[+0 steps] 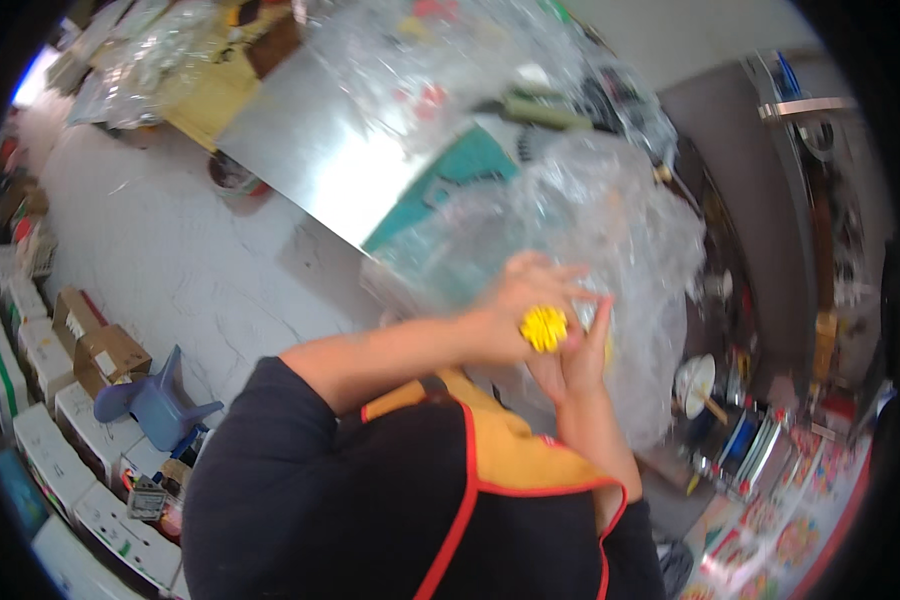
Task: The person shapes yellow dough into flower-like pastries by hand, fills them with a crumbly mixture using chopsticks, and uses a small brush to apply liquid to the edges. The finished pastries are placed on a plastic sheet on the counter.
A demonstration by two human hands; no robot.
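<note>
My left hand [521, 296], blurred by motion, reaches across from the left with its fingers stretched over a crumpled heap of clear plastic bags [630, 247]. My right hand [581, 356] meets it from below, thumb pointing up. Between the two hands sits a small yellow flower-like piece [544, 328] with a ruffled head. My right fingers appear to curl around its underside; overlap hides the exact grip. A bit of yellow also shows behind my right hand, partly hidden by it. Under the plastic lies a teal mat [450, 187] with dark markings.
The metal-topped table [292, 142] carries more plastic bags [435, 52] and an olive-green tool-like object [544, 112]. A bucket [234, 180] stands by its edge. On the left are white boxes [94, 427] and a blue plastic stool [161, 405]. Cluttered items, including a white dish [695, 384], lie right.
</note>
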